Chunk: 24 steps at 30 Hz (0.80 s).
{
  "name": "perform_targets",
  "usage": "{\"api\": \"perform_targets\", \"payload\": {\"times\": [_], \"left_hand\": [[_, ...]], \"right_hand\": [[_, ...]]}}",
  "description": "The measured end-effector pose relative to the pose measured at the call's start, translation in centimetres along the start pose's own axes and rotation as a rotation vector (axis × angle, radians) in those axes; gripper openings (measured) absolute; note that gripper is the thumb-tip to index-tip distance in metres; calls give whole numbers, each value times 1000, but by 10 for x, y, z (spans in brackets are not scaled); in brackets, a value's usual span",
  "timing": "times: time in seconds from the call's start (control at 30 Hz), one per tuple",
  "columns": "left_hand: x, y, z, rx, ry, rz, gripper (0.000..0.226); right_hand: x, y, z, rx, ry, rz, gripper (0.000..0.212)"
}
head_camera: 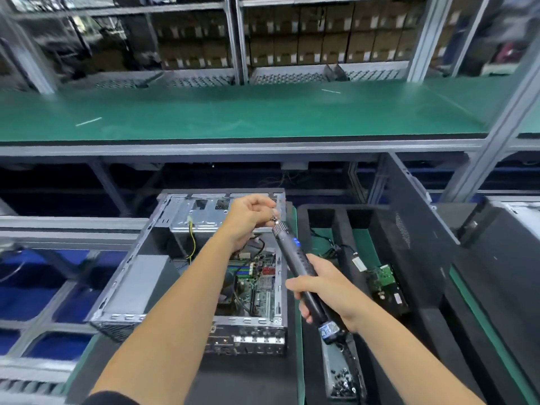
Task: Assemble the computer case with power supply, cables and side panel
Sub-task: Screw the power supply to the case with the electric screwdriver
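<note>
Computer case (163, 258) lies on its side on the counter (248, 375), low and centre in the head view, its open side facing up. Its long axis runs from about six o'clock, where the rear port panel faces the person, toward twelve o'clock, where the drive cage sits.

Progress, judged from what shows: a grey power supply (140, 285) already sits in the case at its eight o'clock corner, and the motherboard (254, 279) is in place with some cables (191, 238) running over it. The case is uncovered, so the side panel is not yet on. A dark panel (415, 211) stands upright at two o'clock of the case; it may be that cover. Screwing work looks under way.

At three o'clock of the case is a black foam tray (321, 220) holding a circuit board (385, 276), with loose screws (343, 381) at its near end.

The right hand (324, 290) has its fingers wrapped round an electric screwdriver (295, 264), which tilts from five o'clock up to eleven o'clock, tip uppermost. The left hand (248, 217) hovers above the drive cage, its fingers pinching a small screw (274, 218) at the driver's tip.
</note>
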State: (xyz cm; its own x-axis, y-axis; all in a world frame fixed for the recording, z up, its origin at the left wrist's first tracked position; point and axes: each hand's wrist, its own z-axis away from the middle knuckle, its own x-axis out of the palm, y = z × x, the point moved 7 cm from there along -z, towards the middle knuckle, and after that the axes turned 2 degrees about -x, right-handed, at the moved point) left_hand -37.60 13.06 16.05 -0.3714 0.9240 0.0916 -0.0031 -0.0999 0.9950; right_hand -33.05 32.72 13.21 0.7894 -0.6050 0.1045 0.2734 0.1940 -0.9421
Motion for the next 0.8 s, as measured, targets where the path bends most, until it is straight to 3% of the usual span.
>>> {"api": "perform_targets", "payload": {"times": [0.13, 0.23, 0.37, 0.57, 0.8], "left_hand": [[-42, -3, 7, 0, -4, 30, 13], [-69, -7, 15, 10, -39, 107, 23], [-102, -6, 27, 1, -98, 166, 23], [-144, -1, 42, -11, -131, 199, 29], [-169, 2, 52, -62, -165, 30, 10]], "right_hand": [[29, -4, -8, 11, -49, 13, 48], [54, -3, -15, 26, -80, 10, 50], [85, 2, -25, 49, -63, 25, 79], [129, -3, -32, 44, -73, -3, 58], [156, 2, -35, 42, -74, -11, 48]]}}
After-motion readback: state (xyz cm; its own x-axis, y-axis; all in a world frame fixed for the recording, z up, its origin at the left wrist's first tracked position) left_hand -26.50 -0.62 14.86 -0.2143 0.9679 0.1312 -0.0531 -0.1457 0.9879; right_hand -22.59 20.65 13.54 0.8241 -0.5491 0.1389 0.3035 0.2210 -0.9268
